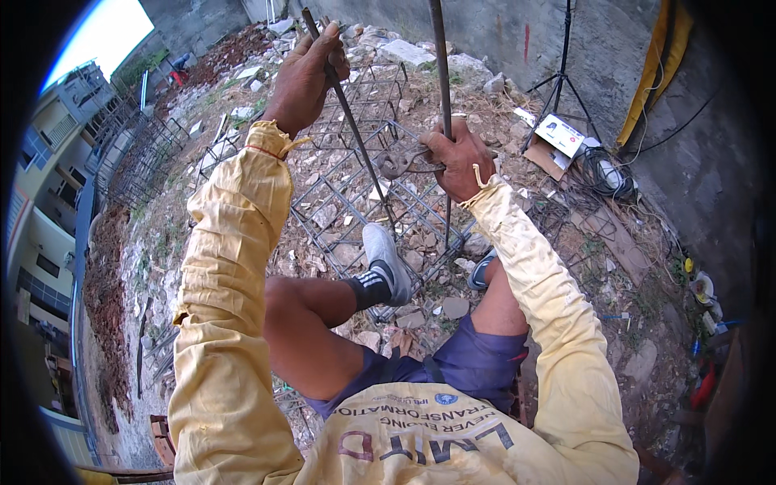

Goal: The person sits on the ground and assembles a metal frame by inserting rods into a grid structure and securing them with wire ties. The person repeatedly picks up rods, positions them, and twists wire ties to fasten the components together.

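My left hand (307,77) is raised and closed round the upper part of a dark steel rod (356,129), which slants down to the right toward a rebar cage (331,182). To the right, my right hand (462,162) is closed on rusty pincers (396,166). Their rounded jaws point left and lie close to the slanted rod; I cannot tell whether they touch it. A second, near-upright rod (441,69) passes at my right hand's fingers, and whether they grip it too is hidden. The cage of thin bars lies on the ground around my feet.
Rubble and broken stone (408,52) cover the ground up to a grey wall (501,32). A black tripod (559,77), a white box (559,136) and coiled cable (606,171) stand at the right. More rebar cages (141,158) lie far left.
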`<control>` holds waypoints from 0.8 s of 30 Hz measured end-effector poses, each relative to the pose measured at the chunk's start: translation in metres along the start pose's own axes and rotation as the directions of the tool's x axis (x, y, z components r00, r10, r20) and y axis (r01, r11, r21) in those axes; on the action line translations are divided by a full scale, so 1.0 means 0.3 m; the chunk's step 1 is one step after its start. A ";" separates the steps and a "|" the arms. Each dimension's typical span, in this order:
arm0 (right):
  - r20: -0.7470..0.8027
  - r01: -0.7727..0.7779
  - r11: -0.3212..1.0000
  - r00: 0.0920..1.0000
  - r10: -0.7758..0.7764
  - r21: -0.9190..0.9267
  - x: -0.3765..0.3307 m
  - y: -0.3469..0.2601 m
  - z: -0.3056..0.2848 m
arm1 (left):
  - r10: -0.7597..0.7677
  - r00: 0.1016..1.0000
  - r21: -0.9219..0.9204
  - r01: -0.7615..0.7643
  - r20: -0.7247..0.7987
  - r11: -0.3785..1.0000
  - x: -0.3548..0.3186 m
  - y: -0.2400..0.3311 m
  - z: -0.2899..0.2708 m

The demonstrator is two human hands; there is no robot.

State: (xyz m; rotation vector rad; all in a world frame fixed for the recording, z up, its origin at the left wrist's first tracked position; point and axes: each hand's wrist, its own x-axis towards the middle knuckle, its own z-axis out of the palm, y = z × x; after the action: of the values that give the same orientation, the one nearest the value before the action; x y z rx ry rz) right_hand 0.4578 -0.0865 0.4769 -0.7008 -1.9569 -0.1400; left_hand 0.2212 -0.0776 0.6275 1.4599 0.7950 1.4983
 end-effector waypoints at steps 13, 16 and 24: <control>0.041 -0.010 0.994 0.999 0.014 -0.109 -0.001 0.069 0.036 | -0.269 0.902 0.385 0.393 -0.337 0.835 -0.249 -0.120 0.136; 0.063 -0.034 0.996 0.997 0.040 -0.086 -0.010 0.048 0.056 | -0.617 0.782 0.184 0.622 -0.089 0.761 -0.401 -0.126 0.181; 0.017 0.005 0.984 1.000 -0.008 0.177 -0.023 0.069 0.069 | -0.595 0.802 0.005 0.596 -0.055 0.803 -0.439 -0.196 0.098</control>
State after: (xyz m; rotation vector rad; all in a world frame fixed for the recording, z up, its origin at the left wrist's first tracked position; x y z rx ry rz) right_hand 0.4547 -0.0643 0.4567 -0.5809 -1.9602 0.0364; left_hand 0.2498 -0.1759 0.5216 1.0393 1.1759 1.0391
